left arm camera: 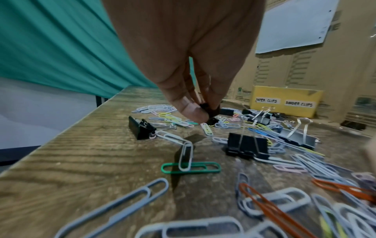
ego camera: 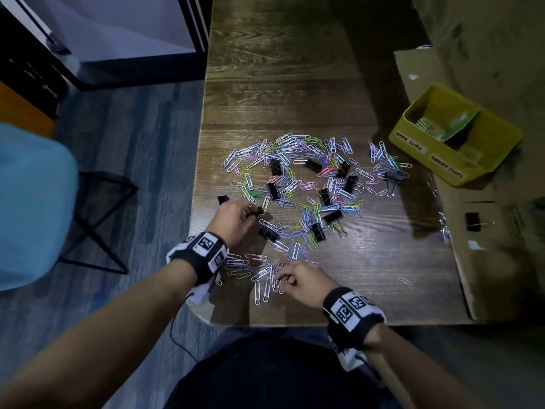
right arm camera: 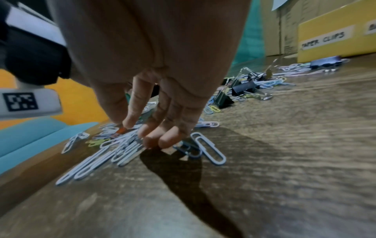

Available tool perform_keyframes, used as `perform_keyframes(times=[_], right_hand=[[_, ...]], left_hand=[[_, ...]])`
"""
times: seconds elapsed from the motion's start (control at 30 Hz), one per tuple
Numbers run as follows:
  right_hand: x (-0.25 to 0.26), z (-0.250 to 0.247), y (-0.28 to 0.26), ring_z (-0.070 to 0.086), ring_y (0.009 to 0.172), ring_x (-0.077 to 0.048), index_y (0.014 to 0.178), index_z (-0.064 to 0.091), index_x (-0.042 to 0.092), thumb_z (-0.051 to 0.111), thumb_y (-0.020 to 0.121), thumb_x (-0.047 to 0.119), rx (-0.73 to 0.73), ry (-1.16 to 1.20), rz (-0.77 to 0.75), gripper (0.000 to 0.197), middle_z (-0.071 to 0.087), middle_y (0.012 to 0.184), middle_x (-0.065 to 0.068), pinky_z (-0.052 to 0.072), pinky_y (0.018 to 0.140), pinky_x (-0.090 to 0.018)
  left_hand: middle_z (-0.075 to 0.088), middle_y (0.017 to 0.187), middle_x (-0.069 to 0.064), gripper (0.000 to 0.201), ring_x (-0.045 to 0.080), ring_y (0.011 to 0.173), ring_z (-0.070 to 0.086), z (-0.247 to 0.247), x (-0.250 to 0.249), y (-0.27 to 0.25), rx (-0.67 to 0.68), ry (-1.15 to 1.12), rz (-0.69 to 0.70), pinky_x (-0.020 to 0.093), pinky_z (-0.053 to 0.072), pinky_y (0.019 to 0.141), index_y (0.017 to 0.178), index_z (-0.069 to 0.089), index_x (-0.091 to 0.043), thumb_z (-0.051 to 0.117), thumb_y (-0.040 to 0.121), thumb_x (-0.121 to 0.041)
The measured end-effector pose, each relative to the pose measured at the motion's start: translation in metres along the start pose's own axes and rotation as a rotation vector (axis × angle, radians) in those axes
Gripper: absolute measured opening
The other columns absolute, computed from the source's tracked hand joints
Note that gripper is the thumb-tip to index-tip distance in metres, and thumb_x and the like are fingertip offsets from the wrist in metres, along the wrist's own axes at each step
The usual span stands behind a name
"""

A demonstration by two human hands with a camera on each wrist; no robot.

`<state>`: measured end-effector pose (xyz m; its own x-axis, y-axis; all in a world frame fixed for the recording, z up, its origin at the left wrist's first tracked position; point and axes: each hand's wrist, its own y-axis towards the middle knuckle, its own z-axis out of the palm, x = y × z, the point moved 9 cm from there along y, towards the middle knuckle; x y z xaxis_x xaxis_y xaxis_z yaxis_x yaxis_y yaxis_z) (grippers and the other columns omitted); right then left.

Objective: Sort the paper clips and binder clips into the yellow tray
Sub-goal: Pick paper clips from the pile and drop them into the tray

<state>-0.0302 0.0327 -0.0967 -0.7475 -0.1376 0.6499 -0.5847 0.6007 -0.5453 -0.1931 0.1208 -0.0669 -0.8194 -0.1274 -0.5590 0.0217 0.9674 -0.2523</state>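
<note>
Pinching a small black binder clip (left arm camera: 210,111) between thumb and fingertips, the left hand (ego camera: 233,218) sits at the scatter's edge farthest from the yellow tray (ego camera: 498,137), so that clip must cross the whole scatter. The right hand (ego camera: 300,283), nearer the tray, curls its fingertips (right arm camera: 154,140) onto glossy wire paper clips (ego camera: 262,278); whether it grasps any cannot be told. Binder clips are folded sheet steel; the tray is rigid, partitioned and labelled.

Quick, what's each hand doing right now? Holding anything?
Left hand: pinches a small black binder clip.
Right hand: fingers curled onto the paper clips, pinching an orange one.
</note>
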Motion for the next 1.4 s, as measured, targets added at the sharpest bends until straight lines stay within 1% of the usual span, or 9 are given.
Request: perform_keyframes(times=[0.17, 0.3, 0.4, 0.53, 0.73, 0.93, 1.1, 1.2, 1.4], right_hand=[[-0.026, -0.026, -0.016, 0.05, 0.062, 0.006, 0.103, 0.068, 0.026, 0.058, 0.091, 0.02, -0.141, 0.201, 0.076, 0.017, 0.058, 0.074, 0.019, 0.037, 0.057, -0.006], [-0.099, -0.068, -0.051, 0.062, 0.07, -0.008, 0.087, 0.068, 0.031, 0.062, 0.084, 0.012, -0.491, 0.2, 0.269, 0.02, 0.068, 0.079, 0.006, 0.052, 0.072, -0.028], [-0.147, -0.093, -0.092, 0.06, 0.089, -0.031, 0.092, 0.062, 0.025, 0.063, 0.083, 0.016, -0.722, 0.069, 0.544, 0.012, 0.063, 0.095, -0.013, 0.047, 0.081, -0.036], [-0.165, -0.085, -0.108, 0.045, 0.109, -0.042, 0.11, 0.054, -0.002, 0.063, 0.084, 0.011, -0.694, 0.001, 0.715, 0.031, 0.047, 0.116, -0.031, 0.036, 0.093, -0.041], [-0.117, -0.048, -0.069, 0.054, 0.094, -0.041, 0.096, 0.06, 0.0, 0.066, 0.075, 0.002, -0.653, -0.012, 0.493, 0.022, 0.055, 0.096, -0.024, 0.041, 0.085, -0.041], [-0.057, -0.026, -0.037, 0.048, 0.095, -0.02, 0.114, 0.056, 0.008, 0.063, 0.081, 0.009, -0.505, 0.053, 0.222, 0.033, 0.049, 0.106, -0.009, 0.033, 0.089, -0.023], [-0.118, -0.06, -0.084, 0.051, 0.099, -0.041, 0.102, 0.057, 0.001, 0.062, 0.074, 0.023, -0.764, -0.075, 0.606, 0.036, 0.052, 0.104, -0.026, 0.044, 0.086, -0.046], [-0.143, -0.056, -0.106, 0.049, 0.097, -0.046, 0.106, 0.053, -0.011, 0.068, 0.071, 0.026, -0.726, -0.108, 0.778, 0.053, 0.049, 0.103, -0.035, 0.041, 0.087, -0.049], [-0.1, -0.028, -0.068, 0.04, 0.111, -0.042, 0.13, 0.044, -0.005, 0.06, 0.078, 0.035, -0.575, -0.107, 0.528, 0.067, 0.044, 0.12, -0.027, 0.037, 0.097, -0.044]], left_hand=[[0.063, 0.112, 0.004, 0.031, 0.011, 0.088, 0.062, -0.007, -0.006, 0.013, 0.072, -0.083, 0.016, 0.032, 0.054, 0.083, 0.116, 0.06, -0.016, 0.064, 0.085, -0.013], [0.059, 0.11, -0.003, 0.039, 0.009, 0.083, 0.061, -0.036, 0.011, -0.013, -0.026, -0.079, 0.011, 0.027, 0.052, 0.079, 0.124, 0.054, -0.02, 0.063, 0.086, -0.014], [0.058, 0.105, 0.004, 0.028, 0.018, 0.079, 0.06, -0.035, 0.05, -0.048, -0.058, 0.106, -0.091, 0.038, 0.055, 0.076, 0.112, 0.058, -0.019, 0.063, 0.085, -0.022], [0.043, 0.118, 0.009, 0.051, 0.03, 0.094, 0.06, 0.012, 0.085, -0.088, 0.176, 0.248, -0.315, 0.042, 0.052, 0.082, 0.121, 0.043, -0.021, 0.062, 0.082, -0.047], [0.042, 0.116, 0.01, 0.04, 0.027, 0.091, 0.059, 0.053, 0.034, -0.091, 0.145, 0.141, -0.28, 0.031, 0.046, 0.081, 0.118, 0.044, -0.011, 0.059, 0.088, -0.033], [0.041, 0.114, 0.004, 0.041, 0.017, 0.084, 0.055, 0.068, -0.009, -0.073, 0.179, 0.005, -0.123, 0.028, 0.047, 0.087, 0.123, 0.044, -0.015, 0.06, 0.087, -0.029], [0.054, 0.086, 0.0, 0.016, 0.021, 0.08, 0.057, 0.055, 0.017, -0.081, 0.352, 0.211, -0.097, 0.028, 0.046, 0.071, 0.082, 0.053, -0.02, 0.063, 0.081, -0.033], [0.064, 0.083, 0.003, 0.013, 0.02, 0.076, 0.061, 0.072, 0.032, -0.105, 0.599, 0.388, -0.138, 0.03, 0.052, 0.07, 0.082, 0.056, -0.02, 0.062, 0.082, -0.032], [0.065, 0.086, 0.012, 0.014, 0.03, 0.081, 0.062, 0.109, -0.018, -0.09, 0.555, 0.349, 0.042, 0.034, 0.05, 0.069, 0.083, 0.058, -0.013, 0.05, 0.086, -0.023]])
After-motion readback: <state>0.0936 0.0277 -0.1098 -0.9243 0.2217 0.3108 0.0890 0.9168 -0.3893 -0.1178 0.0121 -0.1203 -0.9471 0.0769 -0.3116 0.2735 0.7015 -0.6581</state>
